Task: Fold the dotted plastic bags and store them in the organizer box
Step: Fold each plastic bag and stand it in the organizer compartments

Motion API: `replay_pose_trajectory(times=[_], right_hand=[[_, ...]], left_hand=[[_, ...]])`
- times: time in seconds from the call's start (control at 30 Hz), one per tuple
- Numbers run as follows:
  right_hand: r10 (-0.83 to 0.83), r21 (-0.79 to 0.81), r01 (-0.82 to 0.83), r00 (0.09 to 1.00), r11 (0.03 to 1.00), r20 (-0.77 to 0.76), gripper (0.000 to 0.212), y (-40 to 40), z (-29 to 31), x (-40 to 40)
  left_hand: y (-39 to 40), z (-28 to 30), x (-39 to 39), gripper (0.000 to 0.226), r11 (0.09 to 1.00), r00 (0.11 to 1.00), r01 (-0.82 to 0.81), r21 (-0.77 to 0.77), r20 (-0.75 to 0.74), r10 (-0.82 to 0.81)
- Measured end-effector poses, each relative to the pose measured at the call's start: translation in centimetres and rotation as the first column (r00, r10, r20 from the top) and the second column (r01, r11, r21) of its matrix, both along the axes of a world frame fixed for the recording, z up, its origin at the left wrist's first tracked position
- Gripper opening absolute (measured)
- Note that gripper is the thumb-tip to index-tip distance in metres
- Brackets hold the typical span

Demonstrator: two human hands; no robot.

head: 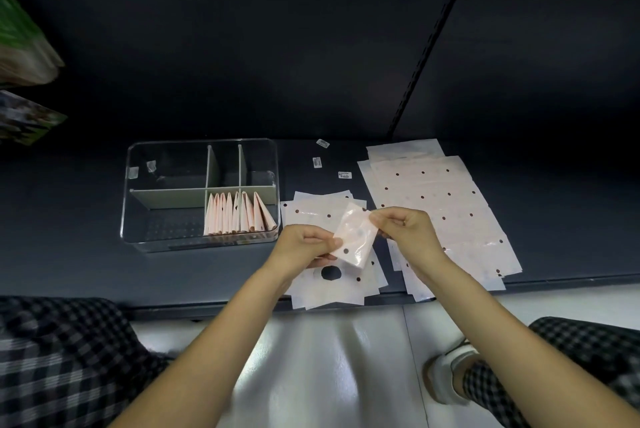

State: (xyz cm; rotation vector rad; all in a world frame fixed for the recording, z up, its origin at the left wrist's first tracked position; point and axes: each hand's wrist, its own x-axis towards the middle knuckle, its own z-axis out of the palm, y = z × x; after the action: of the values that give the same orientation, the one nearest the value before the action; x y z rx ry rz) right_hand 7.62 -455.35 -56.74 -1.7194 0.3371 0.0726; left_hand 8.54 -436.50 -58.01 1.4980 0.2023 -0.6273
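Checked trousers (62, 358) flank pale floor (311, 358) below a dark shelf (86, 254).

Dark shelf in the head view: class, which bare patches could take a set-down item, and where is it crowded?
Free: the dark shelf left of the clear plastic organizer box, and the strip in front of that box. Crowded: right of it, the square dotted sheets, the long pale dotted bags and three small labels.
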Motion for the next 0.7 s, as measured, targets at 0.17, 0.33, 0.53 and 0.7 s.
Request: replay_pose_trajectory(times=[0.17, 0.33, 0.53, 0.7], right_hand=[[-0.134, -0.321, 0.151, 0.988, 0.935, 0.076, 0.007, 2.4, -1.0, -0.7], [0.092, -0.298, -0.112, 0.992, 0.948, -0.081, 0.029, 7.4, -1.9, -1.6], [0.090, -0.271, -0.130, 0.984, 0.954, -0.155, 0.031, 8.1, -2.2, 0.2], [0.058, -0.263, -0.106, 0.981, 0.959, -0.185, 0.013, 8.1, -2.5, 2.1]], left_hand=[[-0.4, -0.6, -0.3, 0.014, 0.960, 0.953, -0.225, 0.168, 0.241, 0.181], [-0.4, -1.5, -1.4, 0.013, 0.815, 0.798, -0.252, 0.523, 0.588, -0.130], [2.4, -3.0, 0.1, 0.021, 0.850, 0.754, -0.040, 0.525, 0.574, -0.319], [5.9, -3.9, 2.6, 0.022, 0.668, 0.673, -0.247, 0.702, 0.620, -0.402]])
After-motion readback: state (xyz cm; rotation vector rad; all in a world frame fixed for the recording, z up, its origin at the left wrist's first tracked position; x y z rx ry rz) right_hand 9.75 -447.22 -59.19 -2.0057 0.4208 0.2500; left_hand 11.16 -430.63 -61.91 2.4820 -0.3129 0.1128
